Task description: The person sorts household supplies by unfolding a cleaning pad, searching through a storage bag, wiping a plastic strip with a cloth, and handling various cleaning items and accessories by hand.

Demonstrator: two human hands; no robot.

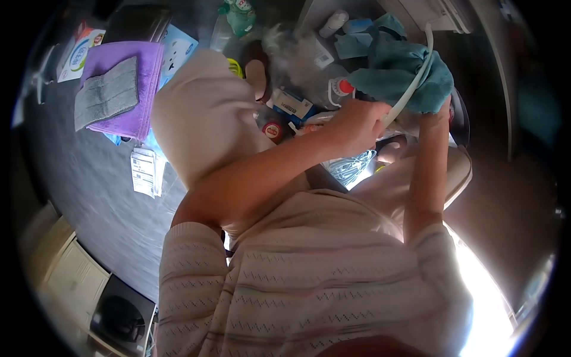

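My left hand (357,126) is closed around a white curved tube (416,74) that rises toward the upper right. My right hand (439,113) reaches up from below and grips a teal cloth (395,71) bunched around the tube. The two hands are close together, in front of my chest. My striped knit sweater (309,279) fills the lower part of the view. The tube's lower end is hidden behind my left hand.
A purple cloth (140,77) with a grey cloth (107,92) on it lies on the dark surface (89,178) at the left. A pale rounded cover (202,113) sits nearby. Boxes, bottles (342,88) and a paper slip (144,172) clutter the middle. A black bin (122,318) stands lower left.
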